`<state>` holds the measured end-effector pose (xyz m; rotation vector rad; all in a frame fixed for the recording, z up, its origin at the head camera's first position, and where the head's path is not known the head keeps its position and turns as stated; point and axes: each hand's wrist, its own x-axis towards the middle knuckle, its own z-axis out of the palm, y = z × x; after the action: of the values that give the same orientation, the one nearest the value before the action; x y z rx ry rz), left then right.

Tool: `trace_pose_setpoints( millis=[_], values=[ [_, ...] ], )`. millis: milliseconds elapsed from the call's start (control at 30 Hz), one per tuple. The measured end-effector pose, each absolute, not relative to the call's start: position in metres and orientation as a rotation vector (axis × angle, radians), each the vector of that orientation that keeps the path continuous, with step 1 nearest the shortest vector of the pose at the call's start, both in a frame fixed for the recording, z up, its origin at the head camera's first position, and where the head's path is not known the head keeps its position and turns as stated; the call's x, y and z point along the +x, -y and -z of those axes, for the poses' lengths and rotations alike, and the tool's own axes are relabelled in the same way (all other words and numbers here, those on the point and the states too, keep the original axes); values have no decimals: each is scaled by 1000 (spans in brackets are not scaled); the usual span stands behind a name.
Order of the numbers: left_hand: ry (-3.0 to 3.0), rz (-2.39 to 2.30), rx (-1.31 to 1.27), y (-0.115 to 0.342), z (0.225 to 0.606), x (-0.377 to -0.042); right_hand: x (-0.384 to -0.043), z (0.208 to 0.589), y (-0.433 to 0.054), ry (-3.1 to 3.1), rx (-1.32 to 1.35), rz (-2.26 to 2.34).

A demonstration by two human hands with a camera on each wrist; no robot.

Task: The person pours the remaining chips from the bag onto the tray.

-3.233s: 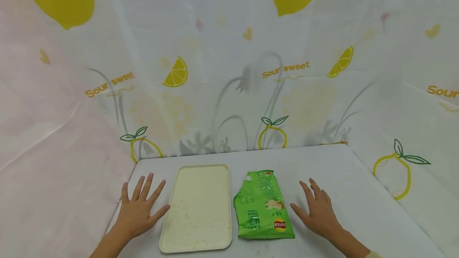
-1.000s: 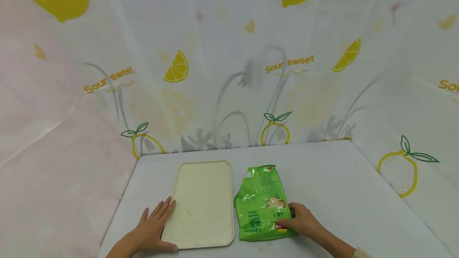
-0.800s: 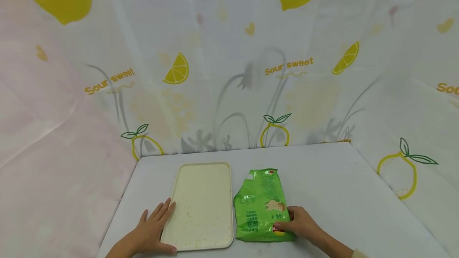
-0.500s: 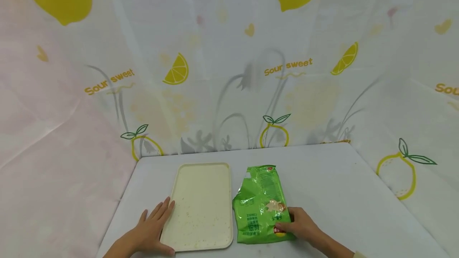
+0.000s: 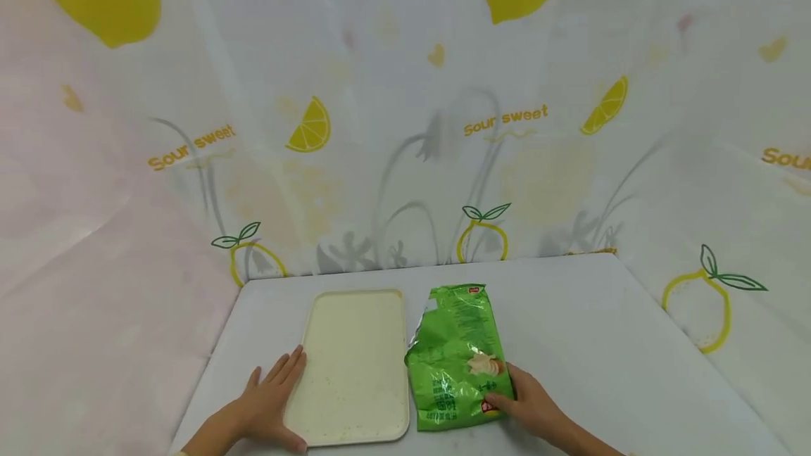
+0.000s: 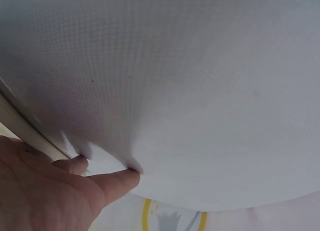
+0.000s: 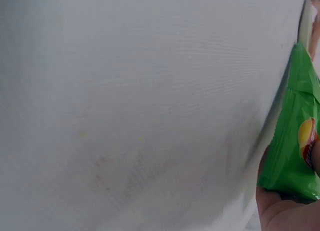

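Note:
A green chip bag stands out right of centre in the head view, its upper left corner torn slantwise with silver showing along the edge. My right hand pinches its lower right side, thumb on top near the logo; the right wrist view shows the bag tilted up off the table in that grip. To its left lies a cream tray dotted with small crumbs. My left hand rests along the tray's left edge, fingers straight; in the left wrist view its fingertips touch the white surface beside the tray rim.
A white-covered table holds the tray and the bag. Behind it rises a lemon-printed cloth, with a pinkish cloth on the left side.
Both hands hovered apart at first; the left came down to the tray's edge and the right took hold of the bag. Lately the bag has risen and shifted slightly toward the tray.

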<state>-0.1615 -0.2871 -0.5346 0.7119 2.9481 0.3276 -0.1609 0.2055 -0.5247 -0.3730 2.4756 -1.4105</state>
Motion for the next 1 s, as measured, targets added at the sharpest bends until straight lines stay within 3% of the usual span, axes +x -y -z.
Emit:
trace_pose_setpoints(
  millis=[367, 700, 1000],
  values=[
    [-2922, -361, 706, 283, 538, -157, -166, 511, -189, -2461, -472, 1640],
    [-2927, -334, 665, 285, 529, -160, -183, 484, -152, -2562, -513, 1600],
    [-2928, -310, 654, 286, 531, -161, -189, 473, -134, -2516, -728, 1453]
  ],
)
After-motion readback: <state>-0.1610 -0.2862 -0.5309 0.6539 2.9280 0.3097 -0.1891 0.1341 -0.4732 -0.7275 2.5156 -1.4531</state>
